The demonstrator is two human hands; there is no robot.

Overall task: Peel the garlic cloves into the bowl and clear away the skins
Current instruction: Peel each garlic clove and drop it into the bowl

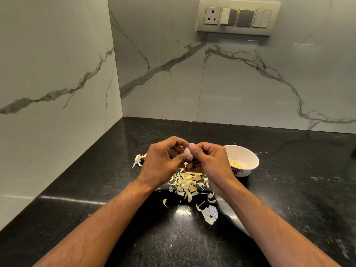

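Mid-peel: left hand (163, 158) and right hand (207, 160) both pinch a small pale garlic clove (186, 150) above the black speckled table (289, 180); next, probably strip it and drop into white ceramic bowl (248, 157), papery skins pile (187, 185) uncleared.

A polished black speckled stone table (289, 189) fills a corner between two white marble-patterned wall panels with grey veins (57, 64). High on the back wall sits a cream switch plate with one socket and several rocker switches (238, 16).
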